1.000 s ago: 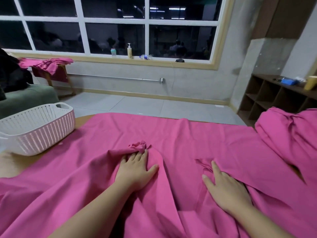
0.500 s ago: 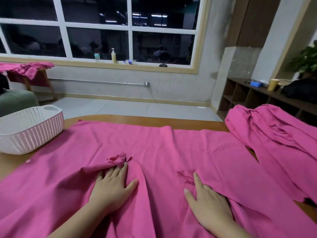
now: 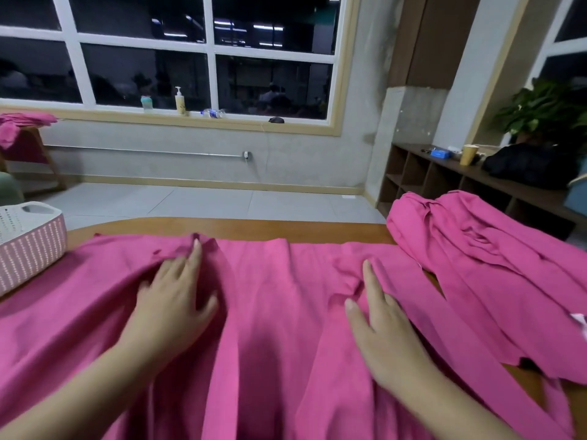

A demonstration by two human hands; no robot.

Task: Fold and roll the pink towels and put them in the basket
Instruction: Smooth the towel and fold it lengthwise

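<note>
towel (image 3: pixel 279 312) on table (image 3: pixel 254 228), basket (image 3: pixel 30 246) left

We face a large white-framed window (image 3: pixel 203 55), dark outside and mirroring ceiling lights, with a yellow pump bottle (image 3: pixel 180 101) and a small teal container (image 3: pixel 146 102) on its pale wooden sill (image 3: pixel 178 119). Below it we see a grey concrete wall (image 3: pixel 190 163) and a grey tiled floor (image 3: pixel 206 201). At right, a dark wooden cubby shelf (image 3: pixel 422 176) carries a yellow cup (image 3: pixel 468 154), beside a leafy green plant (image 3: pixel 540 109).
</note>
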